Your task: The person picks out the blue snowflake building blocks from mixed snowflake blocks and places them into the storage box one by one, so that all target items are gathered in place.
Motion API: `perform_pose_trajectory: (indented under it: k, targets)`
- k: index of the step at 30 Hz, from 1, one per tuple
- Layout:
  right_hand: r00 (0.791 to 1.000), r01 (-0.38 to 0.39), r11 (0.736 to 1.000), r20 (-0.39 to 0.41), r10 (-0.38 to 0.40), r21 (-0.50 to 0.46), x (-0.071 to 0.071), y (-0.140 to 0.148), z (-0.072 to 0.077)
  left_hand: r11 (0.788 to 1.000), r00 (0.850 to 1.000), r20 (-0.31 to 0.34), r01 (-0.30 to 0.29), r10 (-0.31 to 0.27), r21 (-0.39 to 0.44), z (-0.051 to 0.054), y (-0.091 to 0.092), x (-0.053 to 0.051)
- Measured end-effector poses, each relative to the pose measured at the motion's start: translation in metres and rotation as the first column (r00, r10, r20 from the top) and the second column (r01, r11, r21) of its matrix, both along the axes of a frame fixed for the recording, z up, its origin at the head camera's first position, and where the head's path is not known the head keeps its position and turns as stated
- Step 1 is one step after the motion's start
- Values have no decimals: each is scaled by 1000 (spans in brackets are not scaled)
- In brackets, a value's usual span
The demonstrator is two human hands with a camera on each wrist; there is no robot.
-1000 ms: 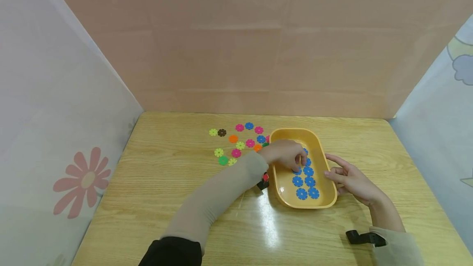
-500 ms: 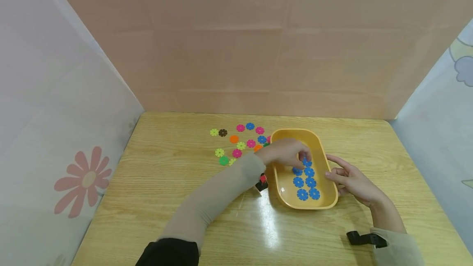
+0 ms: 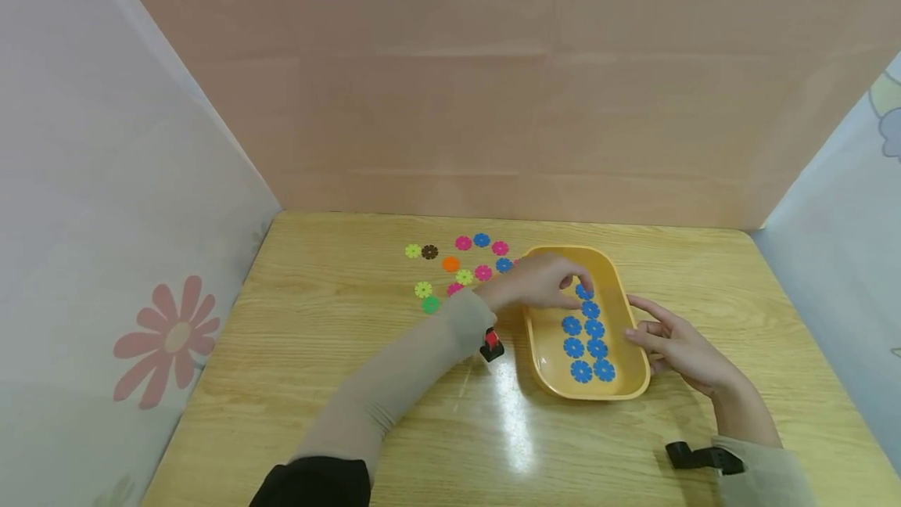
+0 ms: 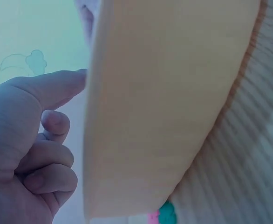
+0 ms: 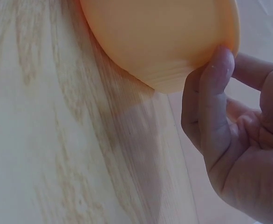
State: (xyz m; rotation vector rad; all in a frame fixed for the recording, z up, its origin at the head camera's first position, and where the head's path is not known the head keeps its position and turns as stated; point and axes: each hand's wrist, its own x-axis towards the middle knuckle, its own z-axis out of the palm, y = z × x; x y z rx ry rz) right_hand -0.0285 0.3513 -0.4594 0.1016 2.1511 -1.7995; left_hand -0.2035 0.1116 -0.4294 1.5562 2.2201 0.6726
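Observation:
A yellow plastic tray stands on the table with several blue flower-shaped discs lying inside in two rough columns. My left hand reaches over the tray's left rim, thumb and index finger spread around the farthest blue disc of the right column. In the left wrist view the tray wall hides the discs, and the left hand shows its other fingers curled. My right hand holds the tray's right rim. Seen from the right wrist, the right hand pinches the rim between thumb and fingers.
Left of the tray, several flower discs in mixed colours, such as an orange disc and a green disc, lie scattered on the wooden table. A beige back panel rises behind the table. White printed panels flank both sides.
My left hand has moved away from the left column toward the far end of the right column, uncovering blue discs. The right hand stays on the rim. The head view has shifted slightly.

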Motion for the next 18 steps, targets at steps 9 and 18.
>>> perform_pose_trajectory:
  k: [9, 18]
  targets:
    - [1000, -1, 1000, -4, 1, 13, -2, 1, -1, 992, 998, 18, -70, 68, 108, 14, -20, -12]
    - [1000, 9, 999, -8, -8, 37, -3, 4, -1, 978, 989, 102, -119, 102, 171, 17, -43, -33]
